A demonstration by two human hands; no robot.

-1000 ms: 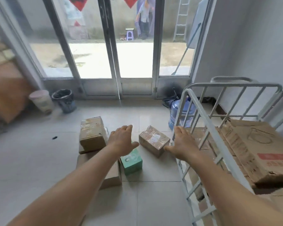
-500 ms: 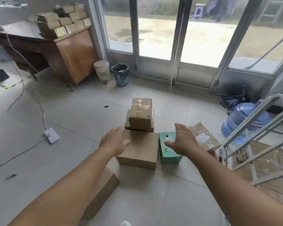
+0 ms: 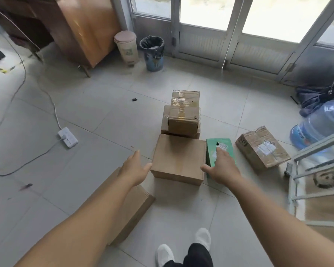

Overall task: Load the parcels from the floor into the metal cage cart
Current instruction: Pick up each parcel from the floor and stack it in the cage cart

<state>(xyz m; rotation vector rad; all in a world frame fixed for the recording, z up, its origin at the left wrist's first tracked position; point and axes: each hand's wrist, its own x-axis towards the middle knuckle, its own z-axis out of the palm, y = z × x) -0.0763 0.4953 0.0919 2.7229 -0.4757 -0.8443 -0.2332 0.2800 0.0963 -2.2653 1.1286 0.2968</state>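
Cardboard parcels lie in a cluster on the tiled floor (image 3: pixel 96 116) ahead of me. My left hand (image 3: pixel 134 169) is spread with fingers loose, holding nothing, just beside the left edge of the plain box (image 3: pixel 178 158). My right hand (image 3: pixel 221 166) is also spread and empty; it hovers over the green box (image 3: pixel 220 146), which sits touching the plain box's right side, and my thumb reaches toward the plain box's near right corner. I cannot tell whether either hand touches cardboard.

Behind the plain box stands a stack: a taped box (image 3: pixel 183 114) atop a flatter one (image 3: pixel 164 124). A battered box (image 3: pixel 262 149) with clear tape lies apart to the right of the green box, near the cart (image 3: pixel 316 166), whose pale metal bars fill the right edge; cardboard shows inside it. A long flat box (image 3: pixel 131 211) lies under my left forearm, close to my feet.

Beyond the cart rests a blue water jug (image 3: pixel 320 126). Along the glass doors (image 3: pixel 239 26) stand a pink bin (image 3: pixel 126 47) and a dark bin (image 3: pixel 152 53), beside a wooden cabinet (image 3: pixel 85 29). A white power strip (image 3: pixel 68 137) lies at the floor's left side.
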